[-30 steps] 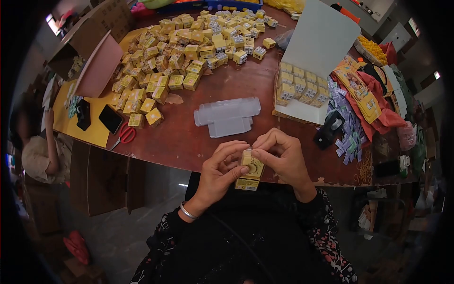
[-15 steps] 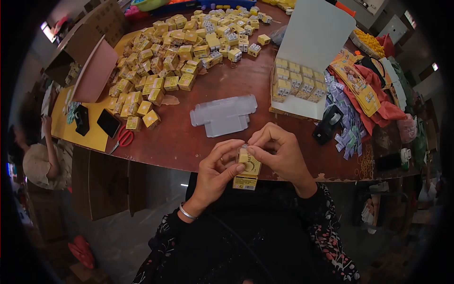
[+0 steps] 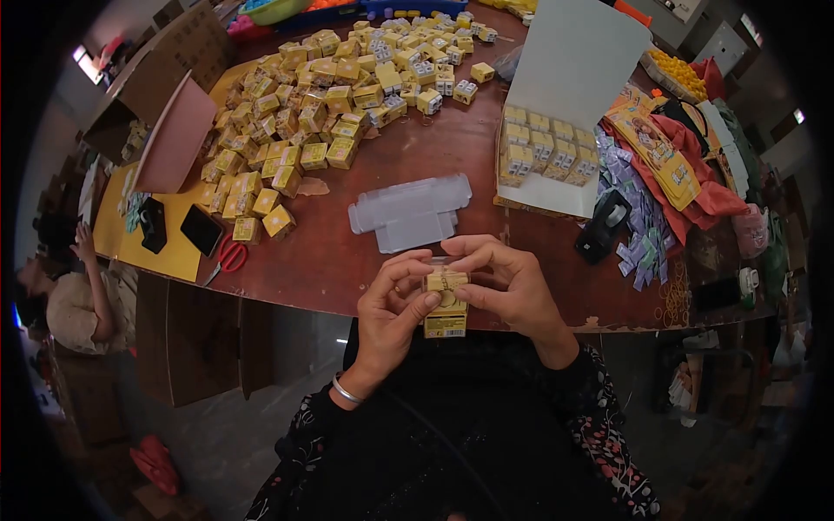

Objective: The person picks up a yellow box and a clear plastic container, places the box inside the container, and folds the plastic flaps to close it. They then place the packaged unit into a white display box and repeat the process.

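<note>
Two hands: my left hand (image 3: pixel 393 310) and right hand (image 3: pixel 512 286) both pinch one small box (image 3: pixel 446 306).
Box: upright, above table (image 3: pixel 347 260) edge.
Beyond: clear trays (image 3: pixel 408 213), box pile (image 3: pixel 321 95).

No text is legible: the barcode label on the small yellow box (image 3: pixel 446 323) and the print on the yellow packets (image 3: pixel 653 156) are too small to read.
</note>
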Available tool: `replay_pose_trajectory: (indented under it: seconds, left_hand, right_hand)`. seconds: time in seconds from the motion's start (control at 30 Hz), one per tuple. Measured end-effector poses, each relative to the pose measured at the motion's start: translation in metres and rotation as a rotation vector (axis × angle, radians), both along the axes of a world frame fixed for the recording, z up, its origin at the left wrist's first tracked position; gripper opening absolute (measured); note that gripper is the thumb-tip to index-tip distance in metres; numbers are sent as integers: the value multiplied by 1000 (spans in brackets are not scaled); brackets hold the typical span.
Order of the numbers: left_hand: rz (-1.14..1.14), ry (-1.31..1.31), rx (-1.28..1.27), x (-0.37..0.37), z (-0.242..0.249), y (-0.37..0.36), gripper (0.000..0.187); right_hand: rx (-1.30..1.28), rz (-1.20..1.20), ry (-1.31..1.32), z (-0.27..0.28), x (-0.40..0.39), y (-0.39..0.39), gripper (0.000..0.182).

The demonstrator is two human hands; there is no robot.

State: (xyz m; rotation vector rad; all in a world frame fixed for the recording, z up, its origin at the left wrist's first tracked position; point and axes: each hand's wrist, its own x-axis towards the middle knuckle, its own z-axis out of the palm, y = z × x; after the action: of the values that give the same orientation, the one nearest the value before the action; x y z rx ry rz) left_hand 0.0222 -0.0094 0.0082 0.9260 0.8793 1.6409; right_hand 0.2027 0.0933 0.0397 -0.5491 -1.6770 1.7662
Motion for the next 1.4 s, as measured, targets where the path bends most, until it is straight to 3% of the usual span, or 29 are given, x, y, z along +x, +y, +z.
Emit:
replay_pose_trajectory:
  seconds: [0.17, 0.27, 0.37, 0.67, 0.77, 0.9, 1.07, 1.17, 1.4]
  left_hand:
    - [-17, 53, 16, 0, -1, 2, 32]
    - [-12, 64, 32, 0, 1, 4, 32]
    - [8, 69, 57, 1, 2, 6, 32]
    - [99, 159, 96, 6, 0, 5, 32]
    - [158, 249, 128, 5, -4, 5, 32]
    - [167, 281, 130, 5, -4, 3, 31]
    - [89, 150, 115, 3, -5, 3, 30]
    - [43, 99, 104, 2, -3, 4, 30]
    - [-4, 38, 72, 3, -4, 2, 28]
  right_hand:
    - [-99, 21, 40, -12, 5, -2, 29]
    - [-114, -90, 21, -2, -2, -9, 37]
    - [-9, -173, 48, -13, -2, -10, 41]
    - [61, -266, 28, -15, -6, -14, 31]
    - [-17, -241, 71, -10, -10, -15, 27]
    - [62, -190, 125, -19, -9, -8, 24]
    - [178, -115, 139, -21, -5, 3, 24]
    - [44, -105, 134, -13, -5, 2, 25]
    - [150, 16, 122, -28, 3, 7, 23]
